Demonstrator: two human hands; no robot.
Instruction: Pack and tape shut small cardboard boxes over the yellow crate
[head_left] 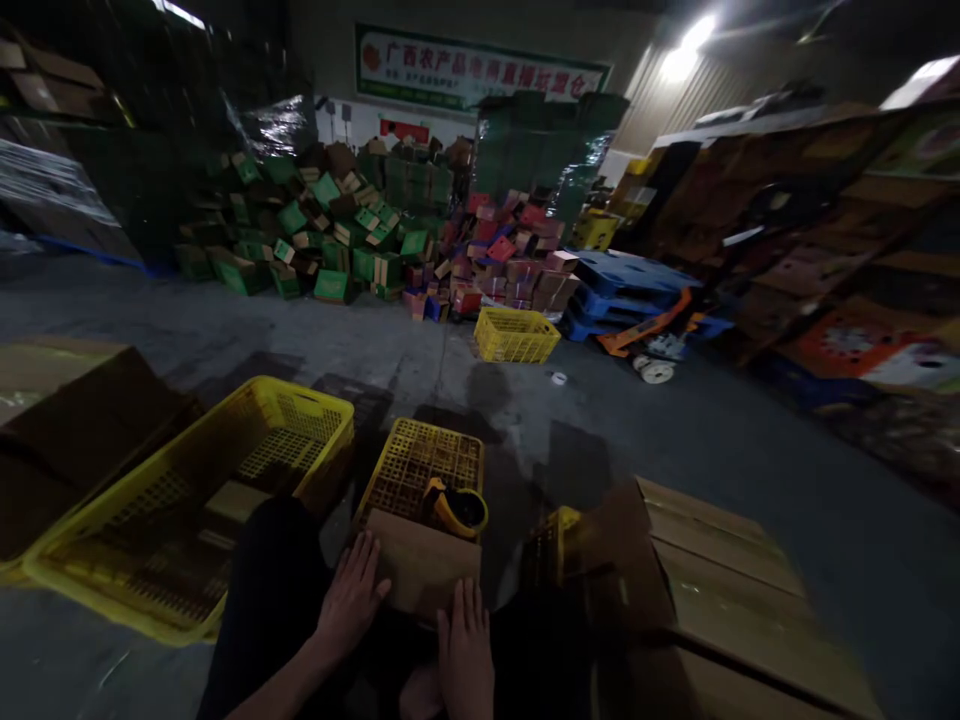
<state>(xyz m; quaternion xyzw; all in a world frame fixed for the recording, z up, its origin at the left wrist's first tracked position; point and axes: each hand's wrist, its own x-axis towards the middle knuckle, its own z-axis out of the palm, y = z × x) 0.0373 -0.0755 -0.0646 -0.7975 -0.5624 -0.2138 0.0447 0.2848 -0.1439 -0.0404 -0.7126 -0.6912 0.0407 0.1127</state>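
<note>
A small brown cardboard box [424,562] sits in front of me at the near end of an upturned yellow plastic crate [420,455]. My left hand [354,588] lies on the box's left side, its fingers stretched out and the thumb over the top. Flat fingers of my right hand [466,640] rest on the near right edge of the same box. Just beyond the box, on the crate, lies a yellow tape dispenser [456,508]. The underside of the box is hidden from view.
To my left stands a large yellow crate [315,400] with a flat cardboard piece [236,500] inside. Large cartons [727,580] are at my right. Farther off are another yellow crate [516,336], blue pallets [630,275], an orange pallet jack [649,325] and heaped green boxes [334,285].
</note>
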